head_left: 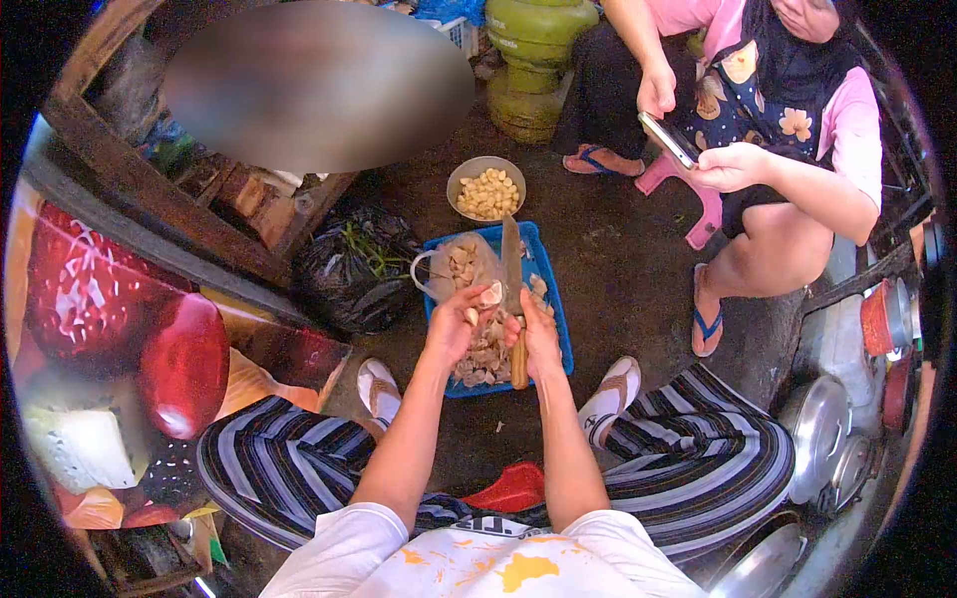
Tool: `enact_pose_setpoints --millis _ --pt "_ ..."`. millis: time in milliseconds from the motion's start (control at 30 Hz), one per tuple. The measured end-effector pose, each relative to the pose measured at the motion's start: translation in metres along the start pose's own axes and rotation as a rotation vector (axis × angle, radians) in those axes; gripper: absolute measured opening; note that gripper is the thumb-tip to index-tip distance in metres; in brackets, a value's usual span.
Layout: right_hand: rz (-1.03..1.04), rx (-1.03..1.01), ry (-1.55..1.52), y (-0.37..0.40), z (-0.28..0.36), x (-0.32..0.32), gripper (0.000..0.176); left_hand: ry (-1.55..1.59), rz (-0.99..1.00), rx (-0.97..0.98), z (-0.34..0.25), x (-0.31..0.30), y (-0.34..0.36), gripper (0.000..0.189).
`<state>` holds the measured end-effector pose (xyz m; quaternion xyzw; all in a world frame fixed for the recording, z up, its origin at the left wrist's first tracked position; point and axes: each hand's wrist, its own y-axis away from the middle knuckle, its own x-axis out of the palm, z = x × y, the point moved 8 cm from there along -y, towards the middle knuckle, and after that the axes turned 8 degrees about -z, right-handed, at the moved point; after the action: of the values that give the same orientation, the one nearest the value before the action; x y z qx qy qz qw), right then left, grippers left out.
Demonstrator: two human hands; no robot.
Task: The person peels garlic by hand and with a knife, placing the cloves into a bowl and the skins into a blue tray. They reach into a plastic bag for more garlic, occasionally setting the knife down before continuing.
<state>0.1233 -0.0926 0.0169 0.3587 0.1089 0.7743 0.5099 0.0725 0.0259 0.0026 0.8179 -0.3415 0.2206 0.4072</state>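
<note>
The right hand (539, 341) is clenched around the wooden handle of a knife (511, 261), blade pointing away from the person. Just beside it, the left hand (452, 325) pinches a pale clove (490, 294) against the blade. Both hover over a blue tray (562, 339) of peelings on the floor, with a plastic bag (457, 265) in it. A bowl (485, 189) of peeled cloves stands beyond the tray.

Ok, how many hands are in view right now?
4. The left hand holds a clove over the tray; the right hand grips the knife. A co-worker's upper hand and lower hand, top right, hold a phone. None seem hidden.
</note>
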Motion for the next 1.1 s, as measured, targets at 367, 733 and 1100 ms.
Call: enact_pose_setpoints --millis 367,733,1100 --pt "0.041 -0.205 0.157 0.008 0.02 0.01 0.031 -0.062 -0.011 0.105 0.0 -0.005 -0.004 0.017" --pt "0.085 -0.413 0.541 0.004 0.018 0.011 0.035 -0.048 -0.069 0.14 -0.007 -0.006 -0.002 0.006" --pt "0.013 -0.443 0.488 0.0 0.017 0.008 0.031 -0.176 -0.096 0.269 -0.017 0.003 0.003 0.01"
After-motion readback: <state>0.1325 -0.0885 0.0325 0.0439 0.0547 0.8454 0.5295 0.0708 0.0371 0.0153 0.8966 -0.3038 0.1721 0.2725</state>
